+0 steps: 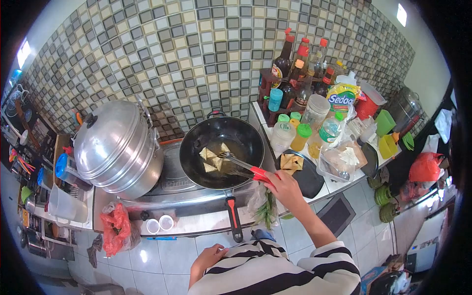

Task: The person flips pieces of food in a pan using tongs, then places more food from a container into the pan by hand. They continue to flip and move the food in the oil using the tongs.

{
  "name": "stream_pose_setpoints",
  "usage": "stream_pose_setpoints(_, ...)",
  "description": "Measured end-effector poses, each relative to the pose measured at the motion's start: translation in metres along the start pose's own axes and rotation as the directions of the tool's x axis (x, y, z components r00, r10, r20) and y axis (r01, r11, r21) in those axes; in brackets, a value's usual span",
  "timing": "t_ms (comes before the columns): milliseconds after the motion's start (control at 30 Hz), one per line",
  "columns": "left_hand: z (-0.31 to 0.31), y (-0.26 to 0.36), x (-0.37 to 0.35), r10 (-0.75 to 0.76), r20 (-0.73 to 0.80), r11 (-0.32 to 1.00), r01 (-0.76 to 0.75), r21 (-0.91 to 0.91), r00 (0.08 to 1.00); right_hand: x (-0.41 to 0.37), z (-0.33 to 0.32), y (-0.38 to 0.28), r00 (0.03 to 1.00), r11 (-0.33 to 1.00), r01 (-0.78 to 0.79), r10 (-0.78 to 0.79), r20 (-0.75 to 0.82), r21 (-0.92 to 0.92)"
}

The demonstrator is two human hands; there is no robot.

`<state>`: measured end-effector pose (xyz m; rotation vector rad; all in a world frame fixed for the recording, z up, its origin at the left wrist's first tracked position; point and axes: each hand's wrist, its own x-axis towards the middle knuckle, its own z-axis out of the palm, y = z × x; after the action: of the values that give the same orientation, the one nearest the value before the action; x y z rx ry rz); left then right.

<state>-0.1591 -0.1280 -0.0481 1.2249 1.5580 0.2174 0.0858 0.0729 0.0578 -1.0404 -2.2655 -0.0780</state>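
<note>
My right hand (281, 186) is closed around the red grips of a pair of metal tongs (241, 163). The arms of the tongs are apart and reach over a black wok (196, 173), with one tip at the pastries. Several pale triangular pastries (209, 154) lie in the oil left of the wok's middle. The wok sits on the stove (172, 169), its black and red handle (233, 216) pointing toward me. Down by my striped shirt, my left hand (210, 257) rests with fingers extended and holds nothing.
A large metal steamer pot (120, 147) stands left of the wok. On the right, a dark plate (310, 179) bears folded pastries (291, 163), beside a plastic container (339, 162), jars and sauce bottles (281, 64). A red plastic bag (117, 226) hangs at the counter's front left, near two white cups (160, 224).
</note>
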Motion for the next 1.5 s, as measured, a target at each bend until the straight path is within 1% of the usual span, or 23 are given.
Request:
stream_pose_setpoints(33, -0.001, 0.004, -0.001, -0.005, 0.001, 1.000, 0.005, 0.014, 1.000, 0.000, 0.003, -0.001, 1.000, 1.000, -0.001, 0.001, -0.001, -0.002)
stream_pose_setpoints(100, -0.002, 0.006, -0.002, -0.013, -0.003, 1.000, 0.013, 0.026, 1.000, 0.002, 0.011, -0.004, 0.998, 1.000, 0.008, -0.010, -0.064, -0.024)
stream_pose_setpoints(200, 0.000, 0.002, -0.002, -0.020, -0.017, 0.999, 0.021, 0.031, 1.000, 0.010, 0.013, -0.011, 0.996, 1.000, -0.012, 0.011, -0.085, -0.010)
stream_pose_setpoints(300, 0.000, 0.002, -0.003, -0.009, -0.021, 1.000, 0.008, -0.022, 1.000, 0.015, 0.019, -0.012, 0.995, 1.000, -0.011, 0.010, -0.096, -0.013)
stream_pose_setpoints(400, 0.001, 0.003, -0.005, -0.024, -0.012, 1.000, 0.024, -0.016, 1.000, 0.015, 0.033, -0.010, 0.998, 1.000, 0.003, -0.004, -0.063, -0.009)
stream_pose_setpoints(533, 0.003, -0.001, -0.005, -0.011, -0.043, 1.000, 0.011, -0.014, 0.999, 0.016, 0.034, -0.009, 1.000, 1.000, 0.011, -0.012, -0.029, -0.024)
stream_pose_setpoints(600, 0.003, 0.000, -0.007, -0.007, -0.051, 1.000, 0.005, -0.027, 0.999, 0.017, 0.024, -0.009, 0.999, 0.999, -0.043, 0.043, -0.020, 0.011)
stream_pose_setpoints(667, 0.001, 0.005, -0.009, -0.046, -0.033, 0.998, 0.044, -0.032, 0.998, 0.016, 0.021, -0.008, 0.998, 0.998, -0.060, 0.061, -0.023, 0.019)
stream_pose_setpoints(733, 0.002, 0.006, -0.008, -0.042, -0.030, 0.999, 0.041, -0.033, 0.999, 0.016, 0.020, -0.007, 0.997, 0.997, -0.077, 0.078, -0.025, 0.030)
stream_pose_setpoints(800, 0.003, 0.004, -0.006, -0.040, -0.028, 0.999, 0.039, -0.034, 0.999, 0.017, 0.024, -0.006, 0.999, 0.999, -0.032, 0.032, -0.020, 0.019)
stream_pose_setpoints(933, 0.005, -0.004, 0.000, -0.010, -0.041, 1.000, 0.009, -0.011, 0.999, 0.019, 0.039, -0.009, 1.000, 1.000, 0.003, -0.003, -0.028, 0.009)
stream_pose_setpoints(1033, 0.005, -0.004, -0.002, 0.007, -0.054, 1.000, -0.007, -0.012, 0.999, 0.028, 0.044, -0.007, 0.997, 0.999, -0.027, 0.030, -0.068, 0.040)
stream_pose_setpoints(1100, 0.004, -0.003, -0.005, 0.013, -0.061, 1.000, -0.013, -0.010, 0.998, 0.034, 0.047, -0.005, 0.990, 0.998, -0.047, 0.051, -0.135, 0.033)
stream_pose_setpoints(1233, 0.004, -0.003, -0.007, -0.010, -0.048, 1.000, 0.009, -0.020, 0.999, 0.040, 0.052, -0.003, 0.991, 0.997, -0.047, 0.055, -0.126, 0.068)
stream_pose_setpoints(1333, 0.005, -0.003, -0.007, -0.015, -0.050, 0.999, 0.013, -0.036, 0.999, 0.039, 0.058, -0.006, 0.996, 0.998, -0.004, 0.010, -0.091, 0.064)
stream_pose_setpoints(1400, 0.004, -0.003, -0.007, -0.021, -0.054, 0.999, 0.018, -0.046, 0.998, 0.037, 0.058, -0.010, 0.999, 0.999, -0.016, 0.018, -0.030, 0.042)
stream_pose_setpoints(1500, 0.004, -0.005, -0.005, -0.030, -0.047, 1.000, 0.030, -0.007, 0.998, 0.039, 0.060, -0.009, 0.999, 1.000, -0.003, 0.003, -0.051, -0.002)
